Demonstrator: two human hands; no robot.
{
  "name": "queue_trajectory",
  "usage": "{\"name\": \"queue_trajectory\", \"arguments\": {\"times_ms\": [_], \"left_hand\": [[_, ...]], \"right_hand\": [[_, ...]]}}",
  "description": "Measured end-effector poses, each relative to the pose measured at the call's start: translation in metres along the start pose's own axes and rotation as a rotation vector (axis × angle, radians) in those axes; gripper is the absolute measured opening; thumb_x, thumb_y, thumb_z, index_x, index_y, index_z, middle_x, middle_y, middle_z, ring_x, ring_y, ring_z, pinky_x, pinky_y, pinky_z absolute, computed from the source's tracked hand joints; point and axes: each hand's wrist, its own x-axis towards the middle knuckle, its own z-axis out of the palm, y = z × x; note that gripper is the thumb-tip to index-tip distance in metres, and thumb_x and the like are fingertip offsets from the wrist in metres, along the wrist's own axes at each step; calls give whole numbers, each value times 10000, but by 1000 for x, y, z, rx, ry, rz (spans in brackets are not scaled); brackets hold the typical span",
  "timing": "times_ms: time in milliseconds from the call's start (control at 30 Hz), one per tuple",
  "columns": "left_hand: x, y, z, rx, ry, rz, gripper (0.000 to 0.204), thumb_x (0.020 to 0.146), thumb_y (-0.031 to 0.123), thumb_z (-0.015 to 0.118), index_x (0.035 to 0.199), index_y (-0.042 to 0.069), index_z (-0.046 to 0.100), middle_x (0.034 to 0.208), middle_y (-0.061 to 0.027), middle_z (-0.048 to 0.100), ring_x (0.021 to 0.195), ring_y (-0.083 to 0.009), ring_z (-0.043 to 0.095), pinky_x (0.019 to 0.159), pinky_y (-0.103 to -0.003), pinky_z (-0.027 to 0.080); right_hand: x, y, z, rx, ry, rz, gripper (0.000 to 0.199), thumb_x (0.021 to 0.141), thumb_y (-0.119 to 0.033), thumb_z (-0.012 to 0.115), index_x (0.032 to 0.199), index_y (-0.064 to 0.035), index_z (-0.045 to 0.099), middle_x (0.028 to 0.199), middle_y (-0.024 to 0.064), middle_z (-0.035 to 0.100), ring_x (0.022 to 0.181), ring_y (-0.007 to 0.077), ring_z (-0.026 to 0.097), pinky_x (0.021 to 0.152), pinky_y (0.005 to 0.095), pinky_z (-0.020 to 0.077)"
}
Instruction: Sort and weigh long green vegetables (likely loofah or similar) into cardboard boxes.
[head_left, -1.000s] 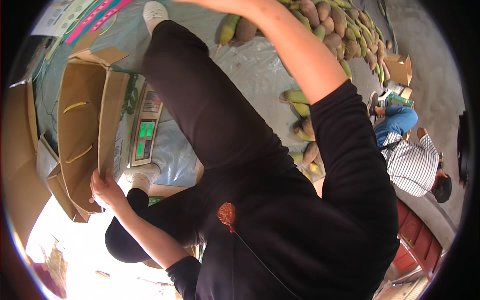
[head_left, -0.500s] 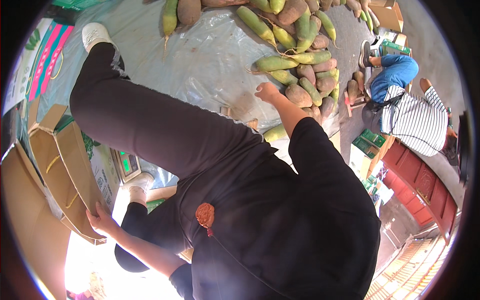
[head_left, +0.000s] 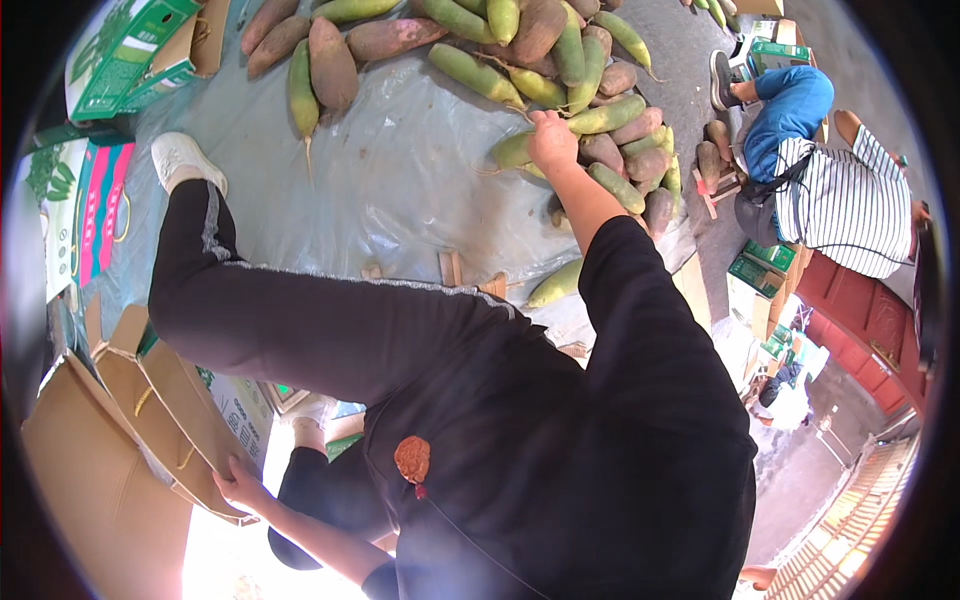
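Observation:
My right hand is over the near edge of a radish pile, fingers curled in between a green radish on its left and another green radish on its right. What the fingertips grip, if anything, is hidden. Reddish-brown, soil-covered roots lie mixed among them. At the lower left, my left hand holds the edge of an open cardboard box with yellow cord handles. The box stands tilted beside my leg.
Plastic sheeting covers the floor under the pile. A green carton stands at the upper left, near a pink-striped box. A scale partly shows behind my leg. At right, a person in a striped shirt sits near more cartons.
My right hand has moved from the bare sheet forward onto the radishes. My left hand still holds the box edge. The view has shifted, showing more of the upper-left cartons.

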Motion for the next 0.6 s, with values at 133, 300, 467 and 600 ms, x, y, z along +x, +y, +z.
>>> {"name": "queue_trajectory", "arguments": {"times_ms": [133, 300, 467, 600], "left_hand": [[3, -14, 3, 29, 21, 43, 384, 819, 204, 616, 1091, -66, 588, 985, -224, 633, 864, -335, 617, 771, -407, 479], [-2, -8, 1, -44, 28, 32, 396, 813, 177, 616, 1126, -62, 573, 1003, -228, 627, 872, -333, 615, 778, -398, 479], [-2, 4, -1, 15, -7, -22, 397, 826, 176, 588, 1145, -59, 563, 1031, -226, 620, 895, -334, 607, 791, -401, 473], [1, -3, 0, 84, -1, 7, 393, 818, 194, 598, 1122, -55, 571, 1024, -222, 623, 898, -349, 604, 798, -418, 461]], "right_hand": [[11, 13, -16, -526, -133, -63, 251, 841, -135, 526, 1080, -170, 595, 1146, 17, 531, 1132, 215, 482, 846, 423, 437], [19, 18, -21, -655, -233, -140, 225, 874, -174, 486, 1043, -189, 634, 1120, -9, 553, 1100, 187, 496, 861, 393, 420], [28, 34, -22, -502, -125, -172, 163, 865, -247, 513, 952, -184, 636, 953, 17, 641, 1011, 198, 552, 804, 393, 415], [21, 37, -28, -146, -10, -95, 158, 864, -277, 519, 920, -169, 619, 853, 53, 652, 929, 234, 583, 794, 401, 405]]}}
